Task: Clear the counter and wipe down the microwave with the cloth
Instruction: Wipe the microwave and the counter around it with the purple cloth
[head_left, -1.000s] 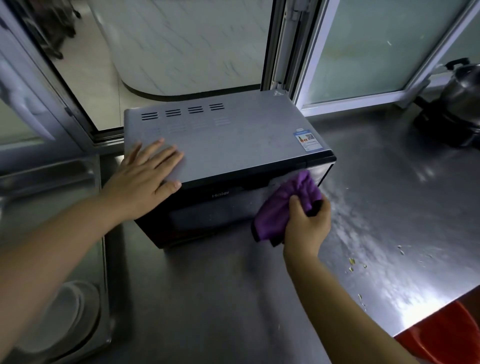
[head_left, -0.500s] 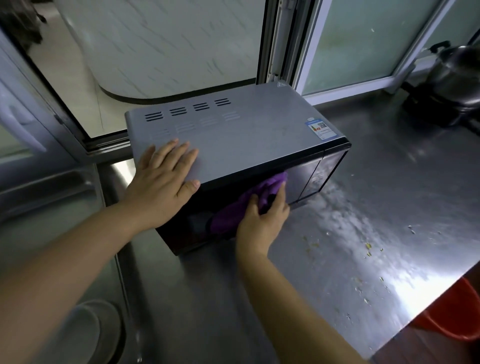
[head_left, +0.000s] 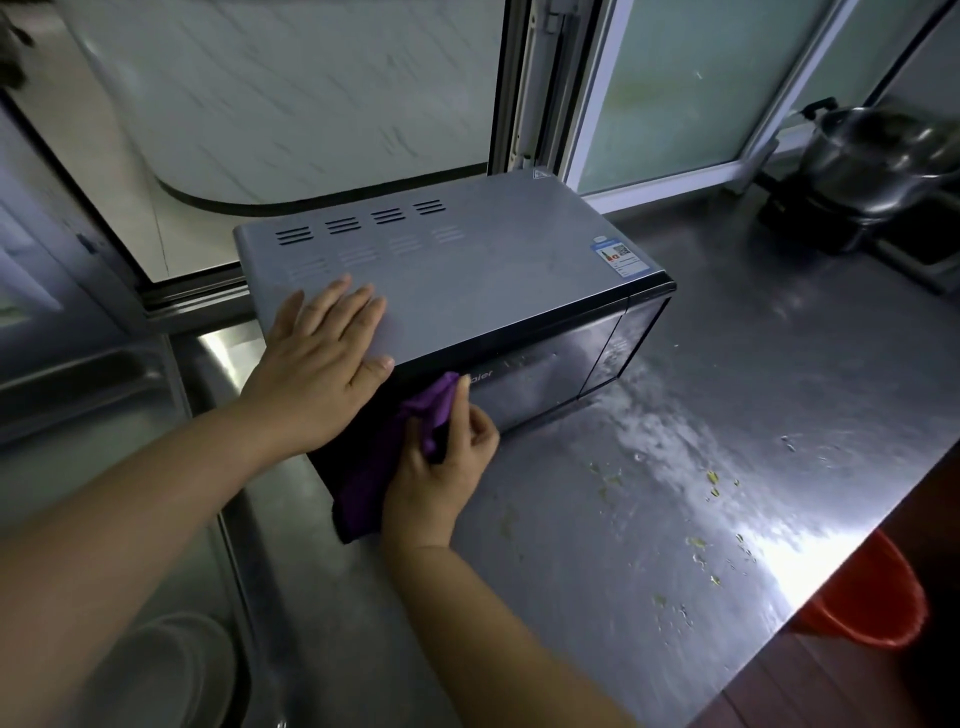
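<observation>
Cloth (head_left: 400, 441) slid left along microwave (head_left: 467, 270) front edge, right hand (head_left: 441, 467) fingers gripping; left hand (head_left: 322, 364) flat on top.

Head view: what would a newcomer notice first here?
The purple cloth, gripped by the right hand against the microwave front near its left end. The left hand lies flat on the microwave's top. Food scraps litter the steel counter to the right.

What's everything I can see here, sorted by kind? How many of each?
Hands: 2, the left hand and the right hand
Microwave: 1
Purple cloth: 1
Metal pot: 1
Red bucket: 1
White plate stack: 1
Total: 7
</observation>
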